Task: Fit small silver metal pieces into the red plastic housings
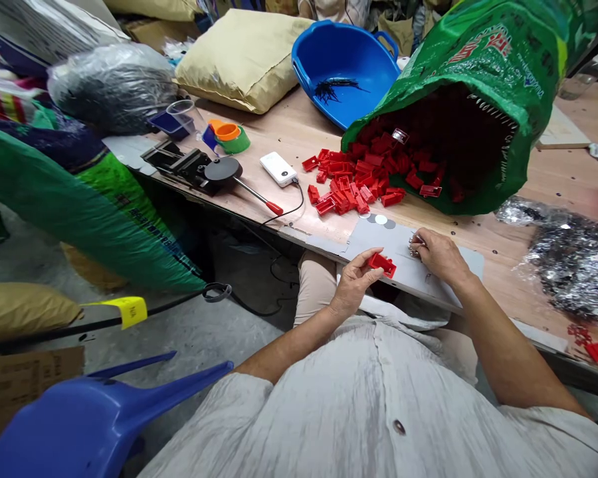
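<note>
Between the thumb and fingers of my left hand [353,285] is a small red plastic housing [383,265], held at the table's front edge with its hollow side up. My right hand [441,255] is a little further right, over a grey board [398,249]. Its fingertips pinch small shiny metal parts [415,244], whose exact shape I cannot make out. Beyond both hands, a loose pile of red plastic housings [351,182] spills from the mouth of a green woven sack [503,99].
A white power bank [278,169] with a cable and a lever-handled hand press [222,171] stand to the left. Behind are a blue basin [349,60] and a beige sack [244,56]. Bagged metal parts [575,259] lie right. A blue chair [74,425] is at lower left.
</note>
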A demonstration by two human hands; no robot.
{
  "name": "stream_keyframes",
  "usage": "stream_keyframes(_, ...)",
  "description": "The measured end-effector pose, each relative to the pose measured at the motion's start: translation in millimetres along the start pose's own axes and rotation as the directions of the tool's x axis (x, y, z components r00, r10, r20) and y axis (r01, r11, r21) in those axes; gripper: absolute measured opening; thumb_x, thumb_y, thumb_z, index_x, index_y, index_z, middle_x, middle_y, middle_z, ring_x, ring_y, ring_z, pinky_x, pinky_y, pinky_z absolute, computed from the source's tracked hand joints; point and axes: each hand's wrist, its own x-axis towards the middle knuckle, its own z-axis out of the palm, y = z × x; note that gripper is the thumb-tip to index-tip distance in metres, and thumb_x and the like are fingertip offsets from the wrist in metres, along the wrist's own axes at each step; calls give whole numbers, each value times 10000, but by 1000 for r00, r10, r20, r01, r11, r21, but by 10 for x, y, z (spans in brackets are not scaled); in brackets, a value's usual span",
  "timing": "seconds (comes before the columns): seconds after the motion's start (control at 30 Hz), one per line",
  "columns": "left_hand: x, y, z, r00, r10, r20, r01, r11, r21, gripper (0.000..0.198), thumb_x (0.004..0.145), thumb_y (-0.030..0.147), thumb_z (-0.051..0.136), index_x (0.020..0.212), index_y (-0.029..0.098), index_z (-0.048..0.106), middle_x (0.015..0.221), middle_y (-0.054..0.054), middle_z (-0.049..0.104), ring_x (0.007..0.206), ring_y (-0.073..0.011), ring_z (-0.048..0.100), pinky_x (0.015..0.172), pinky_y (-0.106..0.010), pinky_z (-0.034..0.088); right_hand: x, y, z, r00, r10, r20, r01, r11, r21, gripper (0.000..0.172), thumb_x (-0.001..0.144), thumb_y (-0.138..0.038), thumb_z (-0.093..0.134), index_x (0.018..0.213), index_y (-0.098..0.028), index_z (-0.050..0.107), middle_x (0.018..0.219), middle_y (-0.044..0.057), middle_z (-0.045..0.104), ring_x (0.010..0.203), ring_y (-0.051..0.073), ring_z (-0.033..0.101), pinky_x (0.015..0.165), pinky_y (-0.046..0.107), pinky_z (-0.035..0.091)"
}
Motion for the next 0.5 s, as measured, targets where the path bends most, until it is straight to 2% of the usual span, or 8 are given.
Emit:
stream_keyframes(0.13, 1, 58, 38, 996, -93, -6, 92, 990, -106, 487, 717, 276, 812, 1179, 227, 667, 1030, -32, 699, 947, -147, 663, 888, -293, 499, -71, 28, -11, 994, 36, -103, -21, 990, 138, 123, 839, -206, 499, 886, -219, 612, 868, 57, 702, 788, 199, 619, 729, 319, 435)
stream_keyframes(0.3, 16, 89, 76, 988, -152, 10, 152, 974, -165, 492, 718, 268, 814, 1184, 224, 659, 972, -29, 697, 905, -144, 676, 860, -292, 510, -271, -130, -98, 990, 100, -100, -54, 921, 386, 127, 854, -320, 557, 876, -228, 642, 874, 36, 712, 726, 178, 613, 682, 306, 447)
stream_keyframes(0.4, 26, 77, 98, 986, -165, 16, 166, 970, -176, 494, 715, 266, 814, 1183, 226, 660, 926, -12, 687, 869, -135, 673, 848, -291, 511, -414, -328, -145, 996, 62, -67, -18, 853, 522, 146, 874, -365, 578, 859, -228, 628, 814, 19, 678, 639, 149, 550, 624, 289, 424)
stream_keyframes(0.5, 27, 76, 130, 985, -171, 8, 170, 967, -191, 483, 695, 256, 822, 1156, 224, 679, 912, -3, 675, 828, -113, 646, 802, -265, 512, -515, -503, -150, 999, -13, -33, 30, 817, 576, 147, 910, -361, 557, 857, -231, 602, 794, 10, 651, 653, 145, 541, 639, 285, 418)
